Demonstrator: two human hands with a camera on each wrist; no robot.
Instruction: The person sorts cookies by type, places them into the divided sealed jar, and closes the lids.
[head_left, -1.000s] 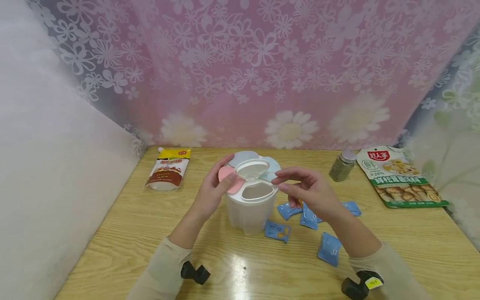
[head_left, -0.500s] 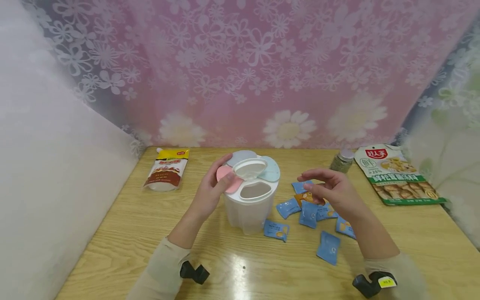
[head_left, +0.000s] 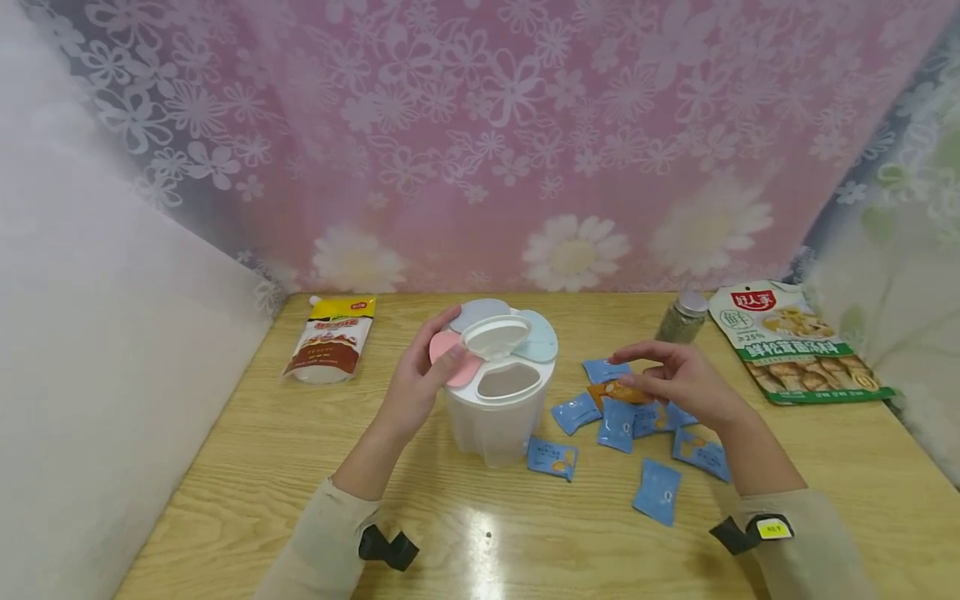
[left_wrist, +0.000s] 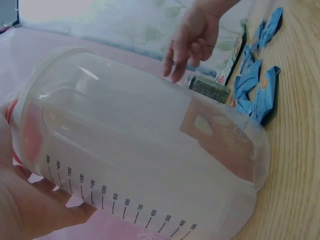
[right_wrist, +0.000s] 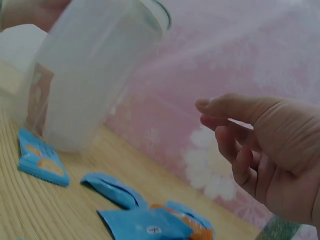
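Note:
A translucent canister point(head_left: 495, 421) with a white top and pink, grey and light-blue lids stands on the table; its front white lid is flipped up over an opening. My left hand point(head_left: 408, 383) grips the canister's upper left side, thumb on the pink lid point(head_left: 455, 360). Through the wall, the left wrist view shows an orange-brown packet point(left_wrist: 222, 137) inside, near the bottom. My right hand point(head_left: 686, 383) hovers over a pile of small snack packets, fingers loosely bent, holding nothing in the right wrist view. Nearest below it lie an orange packet point(head_left: 617, 392) and a blue packet point(head_left: 617, 425).
More blue packets lie apart, one beside the canister point(head_left: 552, 458) and one nearer the front point(head_left: 657, 492). A glass jar point(head_left: 681, 318) of dried herbs and a large green-and-white pouch point(head_left: 798, 346) stand back right. A spouted pouch point(head_left: 330, 342) lies back left.
My right hand has left the canister's blue lid and moved right, then slightly down over the packets. The blue lid now lies flat in view. My left hand keeps its grip.

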